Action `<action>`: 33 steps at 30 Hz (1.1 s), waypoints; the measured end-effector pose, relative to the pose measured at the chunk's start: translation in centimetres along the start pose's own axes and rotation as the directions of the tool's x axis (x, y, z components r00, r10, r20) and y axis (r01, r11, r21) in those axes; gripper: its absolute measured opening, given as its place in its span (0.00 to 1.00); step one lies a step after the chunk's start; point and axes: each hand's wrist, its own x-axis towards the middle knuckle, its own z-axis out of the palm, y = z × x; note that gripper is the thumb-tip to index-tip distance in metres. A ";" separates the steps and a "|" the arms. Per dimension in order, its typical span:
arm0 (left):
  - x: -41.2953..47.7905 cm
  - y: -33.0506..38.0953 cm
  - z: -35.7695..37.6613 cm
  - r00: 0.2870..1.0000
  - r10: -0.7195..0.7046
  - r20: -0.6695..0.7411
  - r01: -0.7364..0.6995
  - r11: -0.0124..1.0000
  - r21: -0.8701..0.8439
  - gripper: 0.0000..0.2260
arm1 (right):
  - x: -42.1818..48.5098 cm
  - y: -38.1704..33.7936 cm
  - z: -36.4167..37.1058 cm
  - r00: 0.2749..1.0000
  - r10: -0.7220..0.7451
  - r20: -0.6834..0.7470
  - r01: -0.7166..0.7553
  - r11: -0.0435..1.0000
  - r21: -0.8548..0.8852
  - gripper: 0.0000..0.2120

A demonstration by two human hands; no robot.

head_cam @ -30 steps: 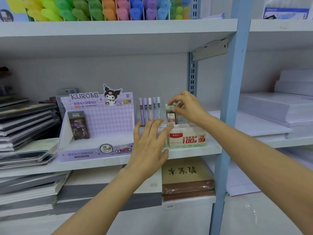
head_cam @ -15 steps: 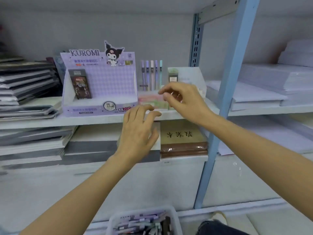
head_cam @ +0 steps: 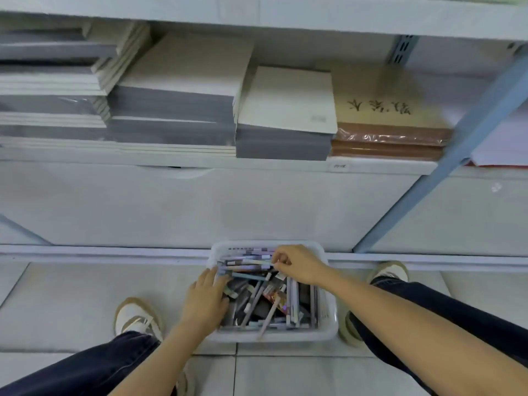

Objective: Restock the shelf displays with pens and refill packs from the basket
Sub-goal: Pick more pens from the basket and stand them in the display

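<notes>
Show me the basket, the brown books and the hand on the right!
basket (head_cam: 300,335), head view, near wall.
brown books (head_cam: 383,110), head view, top cover.
right hand (head_cam: 300,264), head view, its back; fingers pinch pens (head_cam: 248,262).

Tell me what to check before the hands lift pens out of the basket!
1. Basket in reach: ok. The basket sits on the floor between the shoes, with both hands at it.
2. Right hand's hold: ok. The right hand has curled fingers pinching pens at the far end.
3. Left hand free: ok. The left hand touches the pile by the left rim with straight fingers.
4. Pens untangled: not ok. The pile lies criss-crossed.
5. Number of pens pinched: cannot tell.
6. Room on the shelf display: cannot tell, it is out of view.
</notes>
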 end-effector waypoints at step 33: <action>1.5 5.6 1.1 0.933 0.037 0.359 0.340 0.245 -0.908 0.08 | 1.6 1.4 5.2 1.000 -0.024 -0.013 0.027 0.725 0.688 0.10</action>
